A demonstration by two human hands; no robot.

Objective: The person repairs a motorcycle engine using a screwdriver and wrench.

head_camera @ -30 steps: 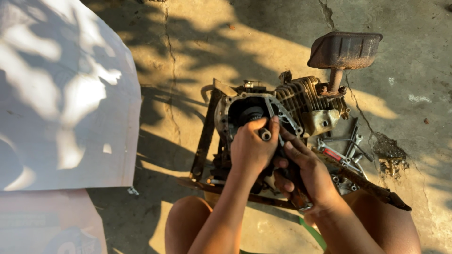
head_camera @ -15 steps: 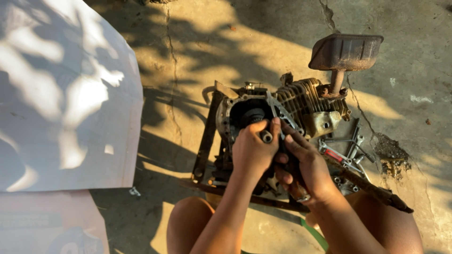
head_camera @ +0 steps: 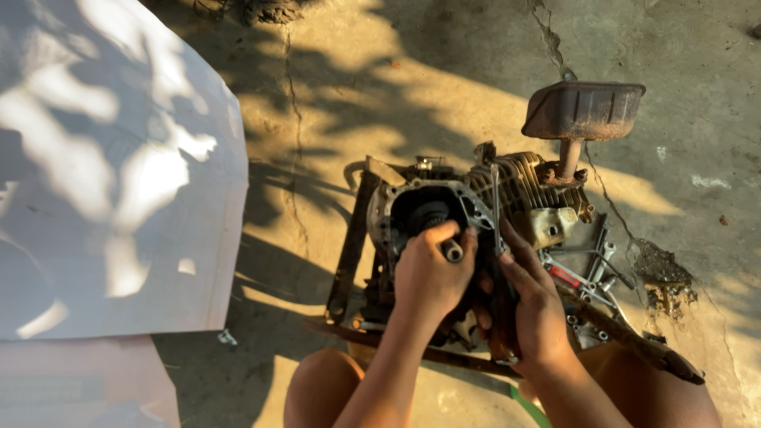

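- The left hand point(head_camera: 428, 273) is curled into a loose fist, knuckles up, thumb and forefinger pinched together at its far edge.
- Its forearm rises from the near edge, slanting up and right.
- The right hand point(head_camera: 533, 305) lies just right of it, back upward, fingers point(head_camera: 511, 242) stretched forward and slightly spread.
- Both bare knees show below the wrists.

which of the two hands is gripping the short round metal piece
The left hand: its fingers close round the short metal cylinder at the engine's open case. The right hand rests beside it, palm down, on the engine.
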